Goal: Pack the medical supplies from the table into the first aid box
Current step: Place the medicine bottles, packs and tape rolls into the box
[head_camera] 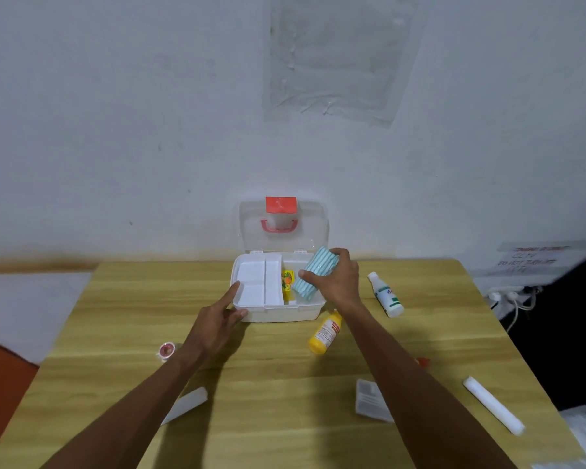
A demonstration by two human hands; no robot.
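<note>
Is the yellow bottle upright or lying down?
Lying down. The yellow bottle rests lengthwise on the table, its cap end toward the first aid box.

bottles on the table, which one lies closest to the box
The yellow bottle, just beside the box; the white bottle lies farther to the right.
</note>
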